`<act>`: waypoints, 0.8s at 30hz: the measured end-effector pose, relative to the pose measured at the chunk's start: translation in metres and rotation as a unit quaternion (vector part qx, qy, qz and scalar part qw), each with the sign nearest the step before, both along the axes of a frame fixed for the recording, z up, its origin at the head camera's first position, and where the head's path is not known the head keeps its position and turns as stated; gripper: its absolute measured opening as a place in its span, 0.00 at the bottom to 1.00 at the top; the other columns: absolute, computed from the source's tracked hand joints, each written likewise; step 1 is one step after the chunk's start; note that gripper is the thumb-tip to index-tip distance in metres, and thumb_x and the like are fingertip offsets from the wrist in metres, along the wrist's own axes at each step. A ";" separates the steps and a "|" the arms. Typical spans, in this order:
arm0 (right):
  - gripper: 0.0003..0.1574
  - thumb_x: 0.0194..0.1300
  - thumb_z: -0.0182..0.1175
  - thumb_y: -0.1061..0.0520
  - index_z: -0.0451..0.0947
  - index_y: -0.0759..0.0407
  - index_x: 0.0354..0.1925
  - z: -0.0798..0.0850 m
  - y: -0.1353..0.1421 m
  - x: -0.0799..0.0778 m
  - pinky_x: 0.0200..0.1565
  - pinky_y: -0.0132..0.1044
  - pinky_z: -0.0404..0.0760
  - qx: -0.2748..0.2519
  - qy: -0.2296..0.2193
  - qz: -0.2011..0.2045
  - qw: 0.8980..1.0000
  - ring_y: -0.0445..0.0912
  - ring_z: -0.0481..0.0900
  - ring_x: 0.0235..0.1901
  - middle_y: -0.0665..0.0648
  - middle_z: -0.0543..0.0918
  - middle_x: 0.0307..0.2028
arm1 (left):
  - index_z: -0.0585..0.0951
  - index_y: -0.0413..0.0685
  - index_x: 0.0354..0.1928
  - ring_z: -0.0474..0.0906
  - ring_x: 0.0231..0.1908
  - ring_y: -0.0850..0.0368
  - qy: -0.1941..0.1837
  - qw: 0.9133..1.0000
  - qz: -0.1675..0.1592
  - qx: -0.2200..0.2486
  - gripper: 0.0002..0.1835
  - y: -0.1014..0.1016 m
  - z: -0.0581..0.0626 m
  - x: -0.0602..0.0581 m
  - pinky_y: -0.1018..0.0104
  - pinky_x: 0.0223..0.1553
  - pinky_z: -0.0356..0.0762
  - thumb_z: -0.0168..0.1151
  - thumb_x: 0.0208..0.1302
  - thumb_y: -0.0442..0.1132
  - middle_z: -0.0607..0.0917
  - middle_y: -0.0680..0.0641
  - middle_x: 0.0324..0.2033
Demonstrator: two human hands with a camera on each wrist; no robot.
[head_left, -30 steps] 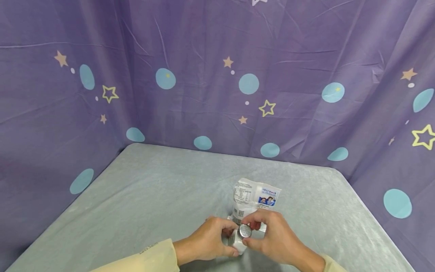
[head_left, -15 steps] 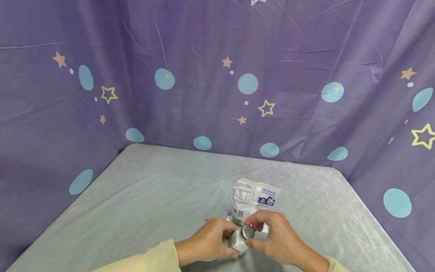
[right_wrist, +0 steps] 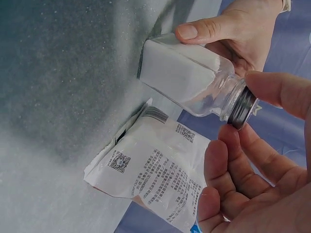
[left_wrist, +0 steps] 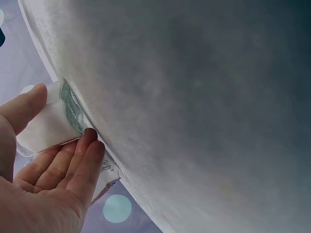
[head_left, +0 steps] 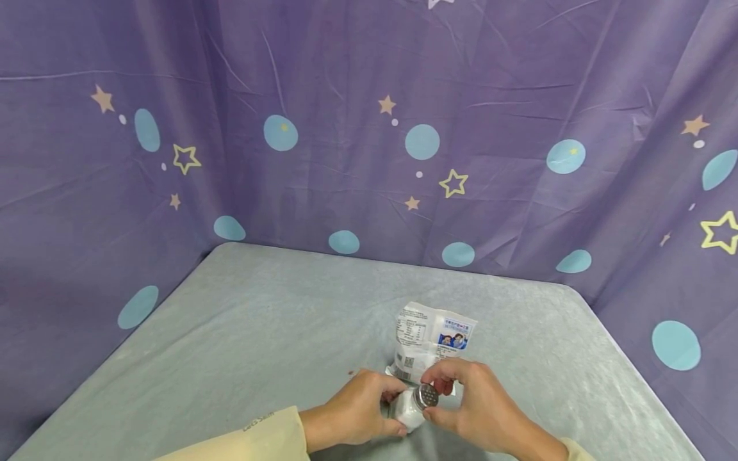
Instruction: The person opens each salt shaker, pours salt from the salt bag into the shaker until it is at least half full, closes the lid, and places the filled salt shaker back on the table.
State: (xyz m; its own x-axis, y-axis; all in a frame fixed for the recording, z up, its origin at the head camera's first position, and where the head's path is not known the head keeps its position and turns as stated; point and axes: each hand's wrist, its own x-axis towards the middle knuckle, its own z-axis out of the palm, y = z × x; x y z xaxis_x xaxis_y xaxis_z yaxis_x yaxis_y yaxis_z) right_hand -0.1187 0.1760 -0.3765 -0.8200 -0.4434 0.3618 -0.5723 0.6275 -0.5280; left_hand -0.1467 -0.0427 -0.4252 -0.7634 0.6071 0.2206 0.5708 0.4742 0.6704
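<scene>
A clear glass shaker (head_left: 408,410) holds white grains and has a perforated metal cap (head_left: 426,396). It leans to the right, low over the table. My left hand (head_left: 359,408) grips the square body, thumb on the near side and fingers on the far side. On the cap, the thumb and fingers of my right hand (head_left: 480,408) pinch the rim. The right wrist view shows the cap (right_wrist: 242,108) seated on the glass neck, with grains filling much of the body (right_wrist: 180,73). In the left wrist view, the greenish glass base (left_wrist: 73,109) shows beyond the fingers.
Just behind the shaker a white printed packet (head_left: 423,336) stands upright, with a barcode and a blue picture. A grey cloth covers the table (head_left: 277,314). Purple curtains (head_left: 357,83) with stars and dots hang along the back and sides.
The shaker's capped end has tipped to the right, and my right hand has moved slightly right with it. My left hand keeps its hold on the body. The packet stays put.
</scene>
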 end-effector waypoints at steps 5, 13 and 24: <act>0.21 0.43 0.77 0.54 0.78 0.36 0.35 0.000 0.003 0.000 0.34 0.31 0.71 0.010 -0.009 -0.002 1.000 0.32 0.72 0.27 0.37 0.76 0.25 | 0.84 0.65 0.37 0.76 0.27 0.72 0.010 1.000 0.003 -0.007 0.19 0.001 0.000 0.000 0.76 0.34 0.66 0.80 0.38 0.43 0.79 0.69 0.22; 0.18 0.46 0.76 0.49 0.77 0.37 0.33 -0.002 0.004 -0.001 0.31 0.28 0.71 0.007 -0.004 0.001 1.000 0.33 0.72 0.26 0.37 0.75 0.24 | 0.84 0.63 0.36 0.76 0.26 0.70 0.010 1.000 0.002 -0.004 0.19 0.003 0.000 0.000 0.79 0.29 0.69 0.80 0.38 0.42 0.79 0.67 0.22; 0.17 0.47 0.75 0.45 0.74 0.39 0.26 -0.005 0.002 -0.001 0.25 0.26 0.71 0.009 0.036 -0.014 0.999 0.32 0.70 0.22 0.36 0.74 0.20 | 0.84 0.63 0.35 0.75 0.26 0.72 0.011 1.000 0.006 -0.013 0.18 0.002 0.001 -0.001 0.78 0.31 0.68 0.80 0.39 0.43 0.79 0.68 0.22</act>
State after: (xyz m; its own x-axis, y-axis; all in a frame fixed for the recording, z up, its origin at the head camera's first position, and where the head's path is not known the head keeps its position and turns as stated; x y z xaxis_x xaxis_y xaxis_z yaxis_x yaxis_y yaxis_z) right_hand -0.1193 0.1777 -0.3819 -0.8038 -0.4279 0.4132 -0.5911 0.6524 -0.4743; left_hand -0.1473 -0.0403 -0.4238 -0.7654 0.6041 0.2217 0.5795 0.4973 0.6457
